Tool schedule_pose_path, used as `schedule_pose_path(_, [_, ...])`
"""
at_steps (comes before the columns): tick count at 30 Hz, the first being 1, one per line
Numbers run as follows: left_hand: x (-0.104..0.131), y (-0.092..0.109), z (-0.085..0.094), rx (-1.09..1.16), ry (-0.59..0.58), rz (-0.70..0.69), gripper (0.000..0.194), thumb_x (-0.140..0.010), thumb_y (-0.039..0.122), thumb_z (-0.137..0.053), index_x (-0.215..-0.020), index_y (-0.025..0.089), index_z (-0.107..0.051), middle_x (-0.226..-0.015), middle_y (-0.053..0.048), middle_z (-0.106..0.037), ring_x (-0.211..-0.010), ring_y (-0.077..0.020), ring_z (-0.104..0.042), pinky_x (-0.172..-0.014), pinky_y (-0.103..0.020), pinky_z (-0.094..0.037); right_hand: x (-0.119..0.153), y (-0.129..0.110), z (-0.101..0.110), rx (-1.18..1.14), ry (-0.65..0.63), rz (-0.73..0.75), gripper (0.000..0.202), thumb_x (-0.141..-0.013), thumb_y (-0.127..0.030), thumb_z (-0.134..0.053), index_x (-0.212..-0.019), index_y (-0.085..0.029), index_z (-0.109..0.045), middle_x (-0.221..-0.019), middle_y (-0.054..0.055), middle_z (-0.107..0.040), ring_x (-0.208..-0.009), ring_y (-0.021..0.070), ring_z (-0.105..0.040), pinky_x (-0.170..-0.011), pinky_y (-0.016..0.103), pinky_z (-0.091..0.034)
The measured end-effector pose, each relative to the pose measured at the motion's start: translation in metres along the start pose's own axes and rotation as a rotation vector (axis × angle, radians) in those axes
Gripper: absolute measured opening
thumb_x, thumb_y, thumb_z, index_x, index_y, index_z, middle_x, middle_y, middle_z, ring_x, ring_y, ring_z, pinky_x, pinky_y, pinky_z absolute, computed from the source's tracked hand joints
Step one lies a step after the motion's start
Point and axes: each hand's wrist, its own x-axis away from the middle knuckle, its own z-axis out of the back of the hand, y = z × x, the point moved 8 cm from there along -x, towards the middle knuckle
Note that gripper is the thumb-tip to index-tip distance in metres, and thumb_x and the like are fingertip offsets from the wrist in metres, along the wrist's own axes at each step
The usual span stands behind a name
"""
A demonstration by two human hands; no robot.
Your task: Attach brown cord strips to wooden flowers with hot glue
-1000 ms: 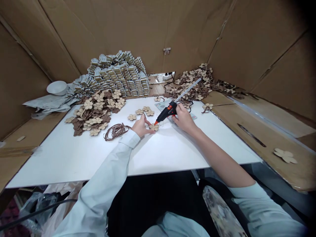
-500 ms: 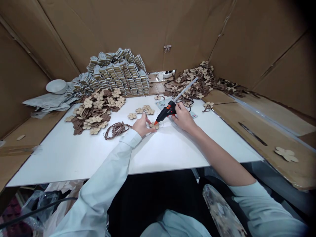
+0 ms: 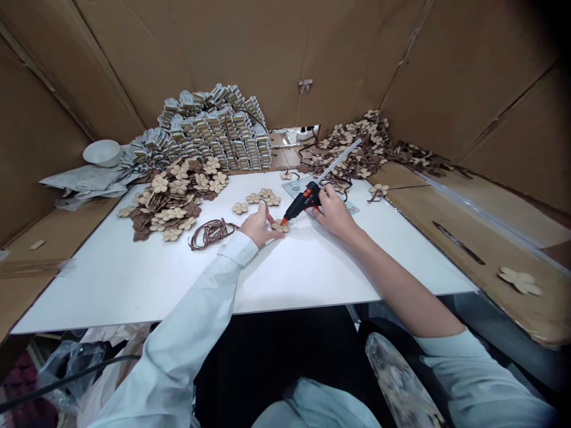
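Note:
My right hand [image 3: 335, 211] is wrapped around a black glue gun [image 3: 300, 203] with a clear glue stick [image 3: 341, 159] jutting from its back. The gun's orange nozzle points down onto a beige flower cutout [image 3: 280, 226] on the white table. My left hand [image 3: 257, 227] pinches the left side of this flower, thumb in front and fingers behind. A thin dark loop shows by the left fingertips; what it belongs to is unclear. Just behind, several beige flowers [image 3: 263, 197] lie in a small group. Left of my left hand rests a coil of brown cord [image 3: 213, 233].
A heap of beige and brown flowers [image 3: 172, 202] covers the table's left. Behind it rise stacked small pieces [image 3: 223, 134] and a white bowl [image 3: 102, 153]. Flowers with cords [image 3: 357, 142] pile up at back right. A dark slim tool [image 3: 458, 242] lies on cardboard [image 3: 504, 297] at right.
The view has shifted very slightly. Both hands, the glue gun and the flower keep almost the same positions, with the nozzle still at the flower.

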Motion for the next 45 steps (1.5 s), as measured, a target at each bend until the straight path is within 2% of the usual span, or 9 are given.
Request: schedule_pose_path(45, [0.0010,0.0044,0.0022,-0.014,-0.019,-0.003,0.055,-0.050,0.050,-0.068,-0.083,0.021,-0.034,-0.090,-0.001,-0.063,-0.067,-0.0173,-0.057,-0.060,-0.028,-0.039,0.0005,0.0006,0.0044,0.014,0.034,0.010,0.031,-0.072,-0.022,-0.045,-0.101,-0.014,-0.046,-0.102,0.013,-0.043,-0.086,0.0263,-0.049,-0.075,0.039,-0.041])
